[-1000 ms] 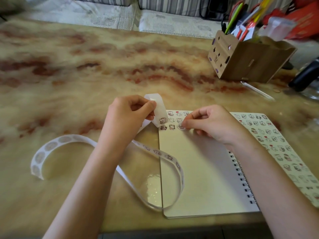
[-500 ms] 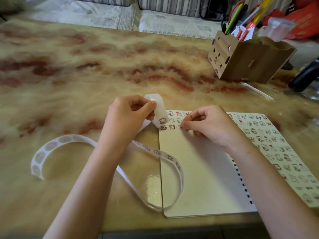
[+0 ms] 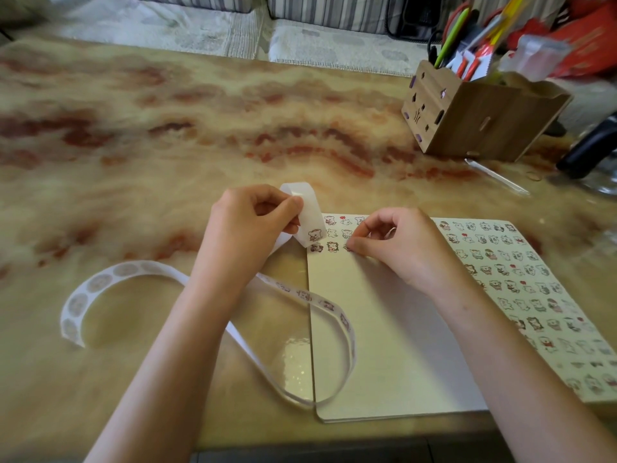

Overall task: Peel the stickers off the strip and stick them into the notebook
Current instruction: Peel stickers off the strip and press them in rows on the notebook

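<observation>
We see the sticker strip running as one long white ribbon: its far end folds up over the top-left corner of the notebook, it loops across the notebook's left edge lower down, and the tail curls off left onto the table. The tail section shows only blank round spots; the loop over the page carries small cartoon stickers. One sticker sits on the raised fold, just above the page.

The left hand pinches that fold between thumb and curled fingers, holding it clear of the table at the notebook's top-left corner. The right hand is on the left page, fingers curled tight, with fingertips pressed down on the third row of stickers. We cannot tell if a sticker is under them or pinched between them.

The notebook lies open flat near the table's front edge. The left page is mostly bare cream, with three short rows of stickers at the top. The right page is filled with rows of them.

Further out, a wooden organiser with pens stands at far right, well apart from the notebook, with a clear strip lying just in front of it. A dark object at the right edge is too cropped to identify.
</observation>
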Demonstrator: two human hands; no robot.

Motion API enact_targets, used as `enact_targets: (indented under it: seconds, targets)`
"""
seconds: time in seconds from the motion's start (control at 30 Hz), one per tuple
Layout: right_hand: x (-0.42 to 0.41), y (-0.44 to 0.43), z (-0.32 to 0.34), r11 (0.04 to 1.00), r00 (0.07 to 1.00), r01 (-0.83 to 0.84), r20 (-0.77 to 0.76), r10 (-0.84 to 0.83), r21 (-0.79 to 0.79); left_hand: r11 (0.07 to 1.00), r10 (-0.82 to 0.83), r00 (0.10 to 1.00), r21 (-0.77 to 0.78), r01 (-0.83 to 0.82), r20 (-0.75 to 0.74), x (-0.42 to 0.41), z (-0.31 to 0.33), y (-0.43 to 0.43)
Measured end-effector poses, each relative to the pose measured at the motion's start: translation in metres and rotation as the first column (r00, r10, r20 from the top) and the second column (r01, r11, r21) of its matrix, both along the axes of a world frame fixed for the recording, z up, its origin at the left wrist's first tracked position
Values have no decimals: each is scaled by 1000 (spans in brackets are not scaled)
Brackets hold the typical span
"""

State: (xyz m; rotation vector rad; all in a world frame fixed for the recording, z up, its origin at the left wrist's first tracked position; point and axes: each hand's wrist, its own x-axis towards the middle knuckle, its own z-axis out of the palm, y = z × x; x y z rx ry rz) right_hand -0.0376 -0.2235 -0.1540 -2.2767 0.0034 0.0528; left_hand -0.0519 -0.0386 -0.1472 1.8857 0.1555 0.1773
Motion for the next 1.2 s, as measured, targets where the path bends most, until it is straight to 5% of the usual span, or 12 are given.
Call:
enact_targets:
  seconds: [0.47, 0.8, 1.03, 1.2]
  targets:
    - [5, -2, -6, 998, 998, 52, 21, -53, 46, 1000, 0, 1000, -6, 0, 9, -1, 2, -2]
    - [4, -1, -6, 995, 999, 28, 47, -24, -92, 998, -33, 999, -49, 34, 25, -3, 4, -5]
    - [-9, 10, 12, 956, 967, -132, 245, 66, 263, 992, -41, 998, -118, 47, 48, -5, 8, -6]
    - [-13, 17, 13, 926, 941, -243, 303, 152, 290, 991, -23, 998, -127, 30, 51, -4, 9, -6]
